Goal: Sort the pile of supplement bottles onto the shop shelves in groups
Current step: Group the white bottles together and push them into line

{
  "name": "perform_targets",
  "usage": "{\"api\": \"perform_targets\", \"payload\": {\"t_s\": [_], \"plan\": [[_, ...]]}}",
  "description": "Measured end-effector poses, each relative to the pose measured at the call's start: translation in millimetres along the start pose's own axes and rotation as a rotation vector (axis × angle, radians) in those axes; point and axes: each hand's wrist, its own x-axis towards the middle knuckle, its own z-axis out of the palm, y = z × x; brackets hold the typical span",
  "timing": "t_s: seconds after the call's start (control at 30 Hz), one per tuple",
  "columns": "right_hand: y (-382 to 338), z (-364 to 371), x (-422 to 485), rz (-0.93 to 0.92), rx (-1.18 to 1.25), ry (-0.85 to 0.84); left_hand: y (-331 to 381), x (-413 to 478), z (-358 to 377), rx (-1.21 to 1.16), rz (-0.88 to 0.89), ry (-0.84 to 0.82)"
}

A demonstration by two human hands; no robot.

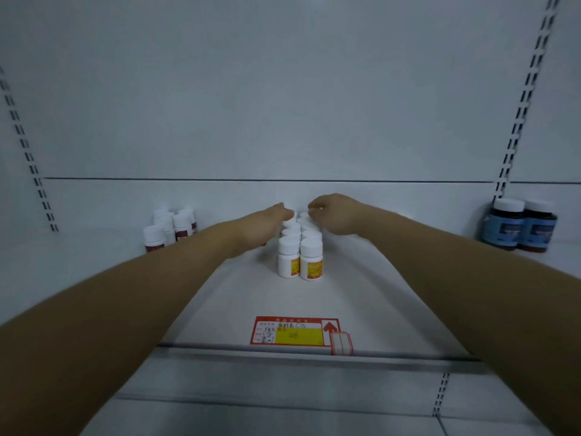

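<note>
At the front lip of the shelf point(220, 309) a red and yellow price label point(294, 331) is fixed, and straight behind it the white bottles point(300, 259) with orange labels are stood upright in two touching rows that run toward the back wall point(283, 190). The step in hand is judged to be the squaring of this group at its far end. The left hand point(267, 223) is laid along the left row with fingers stretched out and fairly flat, nothing gripped. The right hand point(331, 215) is arched over the rear caps of the right row with fingers curled down, and whether a cap is pinched cannot be told. Pressure is best applied low on the bodies rather than at the caps, evenly from both sides, so that the bottles are slid and not toppled. The rows should be kept in line with the label and well apart from the red-labelled bottles point(171, 229) at far left and the blue bottles point(518, 225) at far right
</note>
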Motion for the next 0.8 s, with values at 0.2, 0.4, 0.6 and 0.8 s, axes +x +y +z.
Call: {"api": "perform_targets", "payload": {"t_s": [0.2, 0.4, 0.6, 0.8], "plan": [[0, 3, 1, -0.003, 0.047, -0.026, -8, 15, 3, -0.084, -0.106, 0.008], [0, 4, -1, 0.011, 0.092, -0.049, -3, 12, 8, -0.076, -0.111, -0.05], [3, 2, -7, 0.047, 0.178, -0.003, -6, 11, 4, -0.1, -0.094, -0.005], [2, 2, -17, 0.074, 0.216, -0.014, -7, 7, 5, -0.074, -0.094, -0.01]]}}
